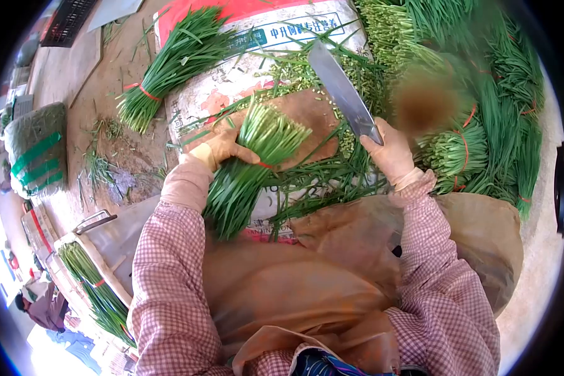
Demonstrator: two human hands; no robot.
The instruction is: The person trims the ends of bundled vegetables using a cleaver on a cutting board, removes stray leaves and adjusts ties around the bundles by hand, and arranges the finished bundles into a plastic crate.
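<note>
A bundle of garlic chives (272, 135) with a red band is gripped by my left hand (222, 147), its pale cut ends pointing up and its green leaves hanging toward my lap. My right hand (390, 153) is wrapped around the handle of a broad knife (341, 88), whose blade points up and away from me. Beneath the bundle lies a brown wooden board (304, 103), with chopped stem ends (301, 72) scattered beyond it. Blade and bundle are apart. Both hands appear gloved.
Another banded bundle (175, 59) lies at upper left on a printed sack (210, 94). Stacked chives (470, 144) line the right side. A green-taped package (36, 150) sits at far left, above a crate of chives (94, 282). A person (47, 310) is at lower left.
</note>
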